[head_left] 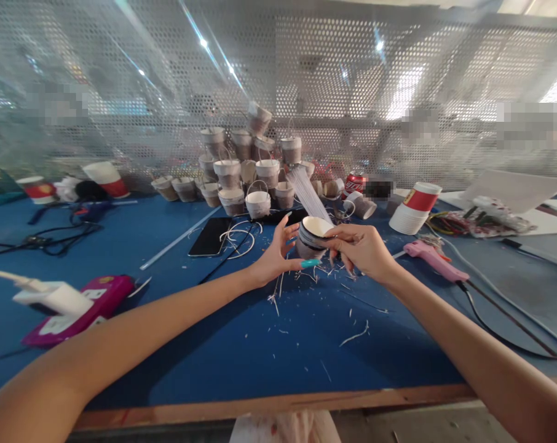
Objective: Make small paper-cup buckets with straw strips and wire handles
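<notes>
Purple power strip (117, 288) out towards the worktop's (241, 363) left edge, then here's the left hand (273, 258), fingers spread around the cup's left side, thumb low; whether they touch, I can't tell. Cup (307, 246) between both hands, mid-worktop, well back from the front edge, mouth up, long axis near upright. White band (308, 195) slants behind it, towards the back edge. Right hand (364, 246) is nearer: fingers pinching the rim's right side!
</notes>
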The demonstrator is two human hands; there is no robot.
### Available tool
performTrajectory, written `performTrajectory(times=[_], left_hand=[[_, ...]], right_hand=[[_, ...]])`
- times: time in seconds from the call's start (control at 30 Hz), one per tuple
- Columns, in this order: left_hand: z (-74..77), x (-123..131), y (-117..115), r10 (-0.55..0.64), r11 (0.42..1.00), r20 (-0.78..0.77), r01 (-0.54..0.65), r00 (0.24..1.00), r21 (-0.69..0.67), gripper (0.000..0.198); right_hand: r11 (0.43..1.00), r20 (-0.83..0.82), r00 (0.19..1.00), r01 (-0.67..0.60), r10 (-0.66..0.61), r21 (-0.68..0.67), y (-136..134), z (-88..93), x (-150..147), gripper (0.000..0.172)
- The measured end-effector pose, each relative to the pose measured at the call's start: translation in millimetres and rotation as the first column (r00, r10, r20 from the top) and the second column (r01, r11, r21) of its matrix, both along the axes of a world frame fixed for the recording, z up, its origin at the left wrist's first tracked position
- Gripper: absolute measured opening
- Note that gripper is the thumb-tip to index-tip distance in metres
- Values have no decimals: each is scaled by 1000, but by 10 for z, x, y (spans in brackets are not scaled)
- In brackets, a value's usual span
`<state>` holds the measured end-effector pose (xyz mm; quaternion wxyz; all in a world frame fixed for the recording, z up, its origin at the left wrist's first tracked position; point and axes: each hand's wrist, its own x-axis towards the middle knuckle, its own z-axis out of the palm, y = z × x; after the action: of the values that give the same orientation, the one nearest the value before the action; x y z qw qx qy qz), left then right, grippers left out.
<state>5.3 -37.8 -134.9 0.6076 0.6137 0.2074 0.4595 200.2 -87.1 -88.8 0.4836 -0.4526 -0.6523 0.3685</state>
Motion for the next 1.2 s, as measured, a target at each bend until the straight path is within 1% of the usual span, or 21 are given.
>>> performTrajectory(times=[0.07, 0.13, 0.2, 0.23, 0.3, 0.37, 0.43, 0.5, 0.57, 0.6, 0.67, 0.73, 0.87, 0.97, 1.07, 1.13, 1.2], left_hand=[[18, 20, -24, -9, 1000, -14, 9, 1000, 20, 111], [32, 33, -39, -49, 999, -34, 49, 998, 20, 118], [37, 36, -39, -72, 997, -88, 75, 993, 33, 125], [34, 35, -36, -60, 997, -126, 67, 990, 47, 127], [23, 30, -28, -1, 998, -188, 14, 982, 66, 126], [11, 28, -27, 40, 999, -192, -35, 981, 25, 119], [7, 31, -34, 42, 997, -145, -51, 989, -64, 109], [12, 38, -42, 43, 988, -87, -55, 995, -143, 101], [22, 45, -43, 61, 981, -49, -69, 997, -182, 97], [28, 47, -41, 69, 978, -38, -75, 997, -195, 94], [42, 48, -32, 75, 974, -22, -78, 997, -214, 86], [61, 44, -25, 46, 975, -12, -48, 999, -219, 76], [118, 34, -30, -95, 981, 9, 96, 995, -171, 57], [151, 27, -39, -128, 979, 30, 131, 991, -154, 42], [158, 18, -41, -122, 974, 35, 126, 992, -186, 42], [152, 13, -39, -122, 967, 37, 127, 992, -223, 44], [145, 10, -36, -118, 960, 47, 126, 992, -249, 45]], right_hand=[[999, 44, 998, -34, 35, -28, -6, -27, -22, 23], [996, 76, 994, -78, 81, -41, -17, -53, -57, 20], [993, 116, 987, -108, 112, -38, -34, -62, -92, 16], [993, 145, 983, -112, 116, -34, -43, -57, -105, 15], [994, 219, 970, -107, 107, -13, -62, -29, -115, 16], [995, 285, 955, -91, 78, 32, -73, 11, -100, 26], [993, 322, 946, -63, 28, 100, -76, 44, -67, 33], [985, 337, 941, -25, -34, 171, -72, 58, -26, 26], [974, 339, 937, 10, -89, 227, -64, 54, 8, 14], [970, 333, 937, 25, -108, 243, -60, 47, 20, 11], [965, 298, 946, 51, -129, 256, -55, 30, 34, 13], [965, 264, 955, 63, -133, 256, -50, 17, 38, 17], [966, 229, 966, 59, -118, 251, -29, 9, 51, 23], [974, 178, 978, 72, -111, 214, 10, 3, 81, 26], [969, 178, 972, 110, -151, 221, 60, -11, 110, 26], [943, 187, 959, 150, -212, 297, 88, -18, 115, 23], [902, 168, 952, 173, -257, 396, 105, -18, 106, 21]])
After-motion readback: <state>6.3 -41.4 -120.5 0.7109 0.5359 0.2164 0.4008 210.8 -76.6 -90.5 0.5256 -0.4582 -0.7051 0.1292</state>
